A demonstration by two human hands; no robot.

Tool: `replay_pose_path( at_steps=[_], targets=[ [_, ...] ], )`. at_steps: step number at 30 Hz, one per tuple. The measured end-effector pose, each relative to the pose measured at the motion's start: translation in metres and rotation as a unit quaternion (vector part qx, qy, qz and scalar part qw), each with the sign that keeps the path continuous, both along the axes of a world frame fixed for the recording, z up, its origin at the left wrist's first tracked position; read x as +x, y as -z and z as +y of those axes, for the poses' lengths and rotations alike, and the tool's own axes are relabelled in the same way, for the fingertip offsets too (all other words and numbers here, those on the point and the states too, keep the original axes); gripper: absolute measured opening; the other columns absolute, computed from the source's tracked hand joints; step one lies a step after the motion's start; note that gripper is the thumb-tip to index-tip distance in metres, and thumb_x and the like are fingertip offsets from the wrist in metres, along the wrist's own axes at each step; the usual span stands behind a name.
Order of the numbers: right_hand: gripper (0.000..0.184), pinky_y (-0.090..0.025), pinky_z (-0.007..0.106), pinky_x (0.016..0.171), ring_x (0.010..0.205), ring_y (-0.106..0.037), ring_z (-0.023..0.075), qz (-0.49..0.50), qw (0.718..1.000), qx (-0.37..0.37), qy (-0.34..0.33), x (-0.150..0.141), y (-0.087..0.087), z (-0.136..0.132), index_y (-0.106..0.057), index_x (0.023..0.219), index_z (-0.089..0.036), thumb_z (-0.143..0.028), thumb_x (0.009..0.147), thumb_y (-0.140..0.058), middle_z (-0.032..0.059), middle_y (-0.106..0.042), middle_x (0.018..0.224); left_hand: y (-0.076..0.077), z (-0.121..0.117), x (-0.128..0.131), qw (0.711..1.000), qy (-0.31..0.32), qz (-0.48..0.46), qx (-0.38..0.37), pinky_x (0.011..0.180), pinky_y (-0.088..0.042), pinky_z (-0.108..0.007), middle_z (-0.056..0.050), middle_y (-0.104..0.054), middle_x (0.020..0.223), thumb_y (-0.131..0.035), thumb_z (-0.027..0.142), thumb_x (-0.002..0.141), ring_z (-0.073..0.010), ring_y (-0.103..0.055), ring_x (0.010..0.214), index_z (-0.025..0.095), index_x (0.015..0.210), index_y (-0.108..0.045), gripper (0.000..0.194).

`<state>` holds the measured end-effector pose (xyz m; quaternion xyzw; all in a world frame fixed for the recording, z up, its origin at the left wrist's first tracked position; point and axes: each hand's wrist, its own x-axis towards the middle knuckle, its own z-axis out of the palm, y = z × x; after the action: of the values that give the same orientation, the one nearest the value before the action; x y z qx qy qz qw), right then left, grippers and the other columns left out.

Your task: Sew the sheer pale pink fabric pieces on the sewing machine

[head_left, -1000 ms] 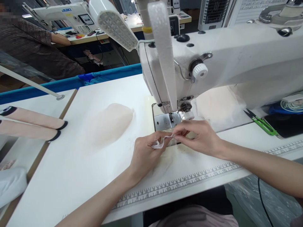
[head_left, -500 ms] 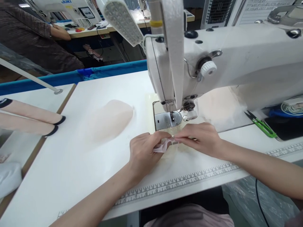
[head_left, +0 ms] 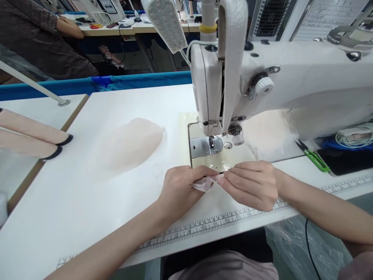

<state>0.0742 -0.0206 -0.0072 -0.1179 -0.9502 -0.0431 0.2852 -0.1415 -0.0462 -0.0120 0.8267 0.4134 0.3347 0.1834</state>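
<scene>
Head view shows me two smooth, round, peach tubes point(head_left: 35, 127) with dark ends on the far left. Next comes a pale peach patch point(head_left: 131, 144) with a curved edge on the flat white desk point(head_left: 87, 217); I can't tell if it is cloth. Then my left hand point(head_left: 180, 184) pinches a thin, soft, crinkly cloth point(head_left: 204, 183), just in front of the shiny metal plate point(head_left: 199, 147) of the big white sewing machine point(head_left: 291, 70). On the cloth's other side, my right hand point(head_left: 253, 184) has its fingers closed on the edge. I think the step now is getting that edge straight by feel, and the next move calls for a light, even pinch, as the cloth looks floppy. Far right lie pointy scissors point(head_left: 316, 157) with green handles.
</scene>
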Motion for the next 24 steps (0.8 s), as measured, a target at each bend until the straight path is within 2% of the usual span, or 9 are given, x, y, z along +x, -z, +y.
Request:
replay_pose_path(
  at_steps=[2,4,6,8,9,12,15,19,24],
  targets=[
    [0.026,-0.054,0.025,0.051,0.062,-0.067,0.0132,0.030,0.999,-0.013,0.029,-0.001,0.006,0.000,-0.071,0.084,-0.025,-0.017,0.094,-0.048,-0.0007,-0.073,0.074,0.001,0.000,0.001,0.994,-0.013,0.012,-0.107,0.047,-0.036,-0.022,0.005,-0.063,0.055,-0.060,0.033,0.088,-0.0090,-0.049,0.045,0.023,0.078,-0.069,0.018],
    [0.027,-0.051,0.026,0.050,0.060,-0.065,0.0125,0.044,0.994,-0.057,0.080,-0.005,0.013,0.002,-0.070,0.084,-0.021,-0.018,0.096,-0.045,0.0007,-0.073,0.074,0.005,0.002,0.003,0.990,-0.040,0.048,-0.130,0.047,-0.032,-0.024,0.004,-0.057,0.049,-0.059,0.039,0.088,-0.0101,-0.043,0.043,0.022,0.068,-0.066,0.027],
    [0.025,-0.047,0.025,0.050,0.059,-0.063,0.0115,0.047,0.984,-0.122,0.125,-0.009,0.019,0.005,-0.069,0.085,-0.019,-0.020,0.096,-0.046,0.0010,-0.072,0.073,0.012,0.004,0.004,0.989,-0.077,0.093,-0.086,0.052,-0.033,-0.027,0.004,-0.052,0.046,-0.060,0.038,0.086,-0.0116,-0.040,0.045,0.022,0.067,-0.064,0.026],
    [0.022,-0.044,0.023,0.050,0.058,-0.062,0.0105,0.052,0.969,-0.176,0.165,-0.013,0.024,0.009,-0.069,0.086,-0.018,-0.021,0.095,-0.049,0.0001,-0.071,0.072,0.017,0.007,0.005,0.986,-0.104,0.123,-0.051,0.062,-0.038,-0.030,0.006,-0.053,0.048,-0.062,0.035,0.085,-0.0128,-0.042,0.047,0.023,0.084,-0.064,0.013],
    [0.020,-0.041,0.023,0.050,0.057,-0.061,0.0100,0.055,0.960,-0.197,0.189,-0.014,0.025,0.012,-0.070,0.085,-0.018,-0.021,0.093,-0.052,-0.0008,-0.070,0.070,0.018,0.008,0.005,0.984,-0.113,0.132,-0.040,0.067,-0.040,-0.033,0.005,-0.057,0.055,-0.063,0.035,0.084,-0.0138,-0.046,0.050,0.022,0.098,-0.062,0.018],
    [0.013,-0.033,0.022,0.048,0.052,-0.054,0.0084,0.039,0.930,-0.253,0.263,-0.017,0.025,0.018,-0.071,0.080,-0.020,-0.020,0.087,-0.059,-0.0044,-0.064,0.061,0.017,0.009,0.005,0.979,-0.126,0.151,0.062,0.083,-0.043,-0.041,-0.007,-0.067,0.098,-0.068,0.035,0.081,-0.0233,-0.061,0.084,0.016,0.126,-0.046,0.054],
    [0.008,-0.029,0.022,0.048,0.053,-0.051,0.0077,0.031,0.906,-0.305,0.292,-0.018,0.023,0.022,-0.070,0.078,-0.021,-0.021,0.083,-0.064,-0.0063,-0.059,0.058,0.015,0.006,0.006,0.953,-0.108,0.191,0.209,0.098,-0.038,-0.046,-0.018,-0.057,0.126,-0.067,0.030,0.083,-0.0313,-0.049,0.119,0.011,0.126,-0.048,0.050],
    [0.009,-0.032,0.022,0.052,0.052,-0.048,0.0067,0.061,0.884,-0.361,0.290,-0.020,0.019,0.024,-0.069,0.076,-0.020,-0.020,0.083,-0.064,-0.0078,-0.052,0.053,0.015,-0.004,0.009,0.922,-0.054,0.269,0.274,0.103,-0.034,-0.045,-0.009,-0.066,0.117,-0.060,0.015,0.087,-0.0273,-0.053,0.114,0.014,0.119,-0.059,0.032],
    [0.013,-0.033,0.022,0.053,0.051,-0.048,0.0074,0.068,0.880,-0.363,0.298,-0.018,0.022,0.027,-0.069,0.078,-0.018,-0.016,0.085,-0.058,-0.0062,-0.056,0.054,0.014,-0.009,0.010,0.913,-0.025,0.317,0.254,0.094,-0.037,-0.043,-0.006,-0.065,0.126,-0.053,0.013,0.091,-0.0236,-0.058,0.111,0.014,0.125,-0.057,0.035]
  ],
)
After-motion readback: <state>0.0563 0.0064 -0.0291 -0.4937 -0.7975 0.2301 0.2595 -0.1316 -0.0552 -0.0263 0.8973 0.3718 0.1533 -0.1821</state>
